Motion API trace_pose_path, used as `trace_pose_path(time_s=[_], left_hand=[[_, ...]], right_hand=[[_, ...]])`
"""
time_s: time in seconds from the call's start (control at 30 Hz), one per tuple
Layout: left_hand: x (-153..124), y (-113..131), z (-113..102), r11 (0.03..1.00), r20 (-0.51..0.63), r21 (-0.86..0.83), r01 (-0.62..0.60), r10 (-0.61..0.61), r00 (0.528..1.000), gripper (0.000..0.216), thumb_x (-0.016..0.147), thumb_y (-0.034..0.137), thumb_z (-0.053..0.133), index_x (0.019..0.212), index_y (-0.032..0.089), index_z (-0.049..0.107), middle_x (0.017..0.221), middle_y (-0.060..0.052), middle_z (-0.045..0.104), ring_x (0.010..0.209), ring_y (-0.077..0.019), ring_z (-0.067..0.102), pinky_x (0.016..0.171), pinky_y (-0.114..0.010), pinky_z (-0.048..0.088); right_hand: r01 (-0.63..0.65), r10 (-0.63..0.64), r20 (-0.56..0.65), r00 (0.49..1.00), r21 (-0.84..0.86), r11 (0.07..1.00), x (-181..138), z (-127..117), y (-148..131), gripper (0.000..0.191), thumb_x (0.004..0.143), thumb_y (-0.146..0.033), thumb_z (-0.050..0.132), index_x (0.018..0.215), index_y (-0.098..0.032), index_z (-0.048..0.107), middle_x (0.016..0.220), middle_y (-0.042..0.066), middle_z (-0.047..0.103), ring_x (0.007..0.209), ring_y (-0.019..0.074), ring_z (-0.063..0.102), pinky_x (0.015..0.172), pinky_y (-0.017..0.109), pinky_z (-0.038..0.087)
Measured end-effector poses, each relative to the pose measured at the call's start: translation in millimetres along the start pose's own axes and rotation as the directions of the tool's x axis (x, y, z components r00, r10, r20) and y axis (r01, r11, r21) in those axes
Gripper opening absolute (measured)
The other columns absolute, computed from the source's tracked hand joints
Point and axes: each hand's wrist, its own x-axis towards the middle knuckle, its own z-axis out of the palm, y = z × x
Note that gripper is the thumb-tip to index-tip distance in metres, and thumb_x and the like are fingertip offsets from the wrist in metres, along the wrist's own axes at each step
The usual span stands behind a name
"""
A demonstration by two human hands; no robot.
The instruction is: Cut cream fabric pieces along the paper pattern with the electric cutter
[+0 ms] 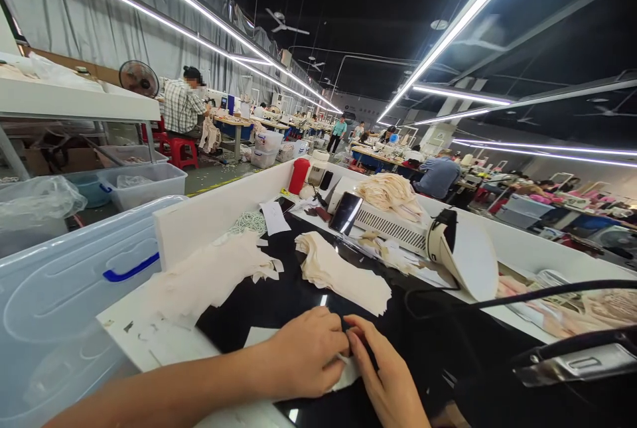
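Observation:
My left hand (311, 352) is closed over a small whitish cloth piece (347, 376) above the glossy black tabletop (233, 315). Close against it, my right hand (381, 371) pinches with thumb and forefinger near the same piece's edge; the fingers partly hide what they grip. Another pale flat piece (257, 335) shows beside my left wrist. Just beyond my hands lies a neat stack of cream cut cloth pieces (343, 273). A wider pile of cream cloth (213, 275) spreads over the left side of the table.
A slotted white machine housing (391, 230) carries more cloth (391, 194), with a phone (346, 213) leaning on it. A white cone-shaped shade (470, 255) and a black cable (537, 295) stand right. A lidded plastic bin (74, 295) is left. People work at tables behind.

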Motion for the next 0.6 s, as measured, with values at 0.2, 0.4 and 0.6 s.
trace_pose_path(time_s=[0.2,0.4,0.6], left_hand=[[3,-1,-14,0.99,-0.001,-0.134,0.038,-0.039,0.999,0.007,0.099,0.022,0.078,0.098,0.021,0.071,0.105,-0.005,0.076,0.102,-0.0222,0.071,0.094,-0.031,0.057],[5,-3,-22,0.97,-0.001,-0.23,0.083,-0.086,0.996,0.01,0.1,0.026,0.079,0.095,0.02,0.072,0.094,-0.003,0.073,0.093,-0.0215,0.07,0.09,-0.03,0.055],[6,-6,-28,0.941,0.026,-0.324,0.094,-0.091,0.996,0.01,0.098,0.028,0.079,0.095,0.019,0.077,0.09,-0.002,0.07,0.09,-0.0203,0.068,0.088,-0.03,0.052]], right_hand=[[-0.066,0.063,0.032,0.997,0.092,0.994,1,-2,-7,0.04,0.116,-0.061,0.062,0.134,-0.032,0.084,0.109,0.005,0.087,0.098,0.0244,0.086,0.092,0.029,0.072],[-0.205,0.205,0.027,0.978,0.234,0.95,2,3,-24,0.051,0.108,-0.072,0.068,0.13,-0.029,0.085,0.092,0.004,0.078,0.078,0.0228,0.074,0.056,0.025,0.057],[-0.211,0.256,-0.116,0.96,0.306,0.929,3,7,-36,0.05,0.1,-0.074,0.078,0.114,-0.027,0.086,0.085,0.001,0.067,0.076,0.021,0.065,0.066,0.026,0.055]])
